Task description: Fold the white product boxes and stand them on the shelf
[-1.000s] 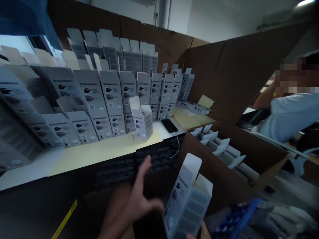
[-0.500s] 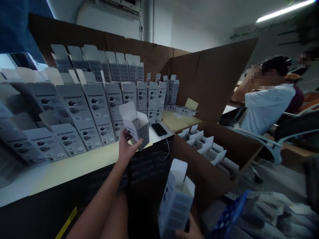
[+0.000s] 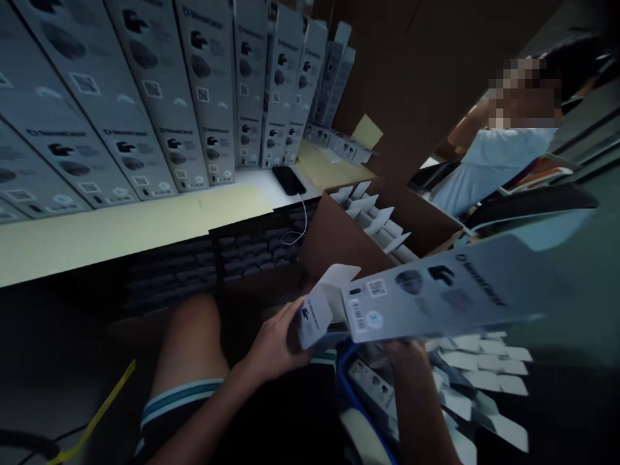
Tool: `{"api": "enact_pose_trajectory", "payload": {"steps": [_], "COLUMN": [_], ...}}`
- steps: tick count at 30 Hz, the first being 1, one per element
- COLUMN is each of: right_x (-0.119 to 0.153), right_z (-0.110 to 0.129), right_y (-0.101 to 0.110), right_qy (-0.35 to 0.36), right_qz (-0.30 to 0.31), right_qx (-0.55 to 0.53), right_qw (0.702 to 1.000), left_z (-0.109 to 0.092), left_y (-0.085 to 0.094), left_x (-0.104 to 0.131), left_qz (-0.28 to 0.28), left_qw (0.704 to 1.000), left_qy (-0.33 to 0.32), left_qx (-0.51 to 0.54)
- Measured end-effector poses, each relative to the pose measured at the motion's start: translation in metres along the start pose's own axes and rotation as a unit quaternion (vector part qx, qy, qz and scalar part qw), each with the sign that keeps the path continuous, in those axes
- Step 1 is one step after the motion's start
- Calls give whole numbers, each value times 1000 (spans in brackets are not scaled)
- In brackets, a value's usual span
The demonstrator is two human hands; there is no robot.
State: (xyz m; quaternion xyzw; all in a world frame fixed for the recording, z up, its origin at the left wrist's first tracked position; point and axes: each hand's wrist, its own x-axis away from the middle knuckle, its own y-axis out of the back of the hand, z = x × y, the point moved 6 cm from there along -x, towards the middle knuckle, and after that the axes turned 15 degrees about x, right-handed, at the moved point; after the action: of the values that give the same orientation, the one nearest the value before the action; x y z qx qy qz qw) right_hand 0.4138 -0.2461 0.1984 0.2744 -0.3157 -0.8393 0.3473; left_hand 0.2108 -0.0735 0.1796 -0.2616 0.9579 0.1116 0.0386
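Note:
My left hand (image 3: 278,345) is closed around a small printed carton (image 3: 316,321), held over my lap with its white top flap up. My right hand (image 3: 405,354) grips a longer printed carton (image 3: 431,287) from below. That carton is tipped nearly onto its side, with its printed face towards me. Its near end comes close to the left-hand carton; whether they touch I cannot tell. The longer carton hides most of my right fingers.
Rows of upright cartons (image 3: 145,97) line the table (image 3: 121,239) at left. A phone (image 3: 289,181) on a white cable lies there. A brown box (image 3: 320,242) holds white-flapped cartons. More cartons lie beside a blue basket rim (image 3: 345,371) below right. A person (image 3: 504,155) sits beyond.
My view has tipped downward. My left hand has brought its carton from the table's edge to my lap. The right-hand carton has gone from upright to sideways and risen.

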Motion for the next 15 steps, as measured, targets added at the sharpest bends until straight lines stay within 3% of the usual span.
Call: {"api": "enact_pose_trajectory", "payload": {"steps": [3, 8, 11, 15], "right_x": [-2, 5, 9, 15], "right_z": [6, 20, 25, 18], "right_y": [3, 8, 13, 10], "right_qy": [-34, -79, -62, -60], "right_qz": [7, 83, 70, 124], "right_qx": [-34, -85, -93, -65], "right_qw": [999, 990, 991, 988], "left_z": [-4, -9, -9, -4], "left_y": [-4, -13, -18, -24], "left_x": [5, 13, 15, 18], "left_qz": [32, 109, 104, 88], "left_qw": [999, 993, 994, 996], "left_qy": [5, 2, -6, -25], "left_qx": [5, 34, 41, 22]}}
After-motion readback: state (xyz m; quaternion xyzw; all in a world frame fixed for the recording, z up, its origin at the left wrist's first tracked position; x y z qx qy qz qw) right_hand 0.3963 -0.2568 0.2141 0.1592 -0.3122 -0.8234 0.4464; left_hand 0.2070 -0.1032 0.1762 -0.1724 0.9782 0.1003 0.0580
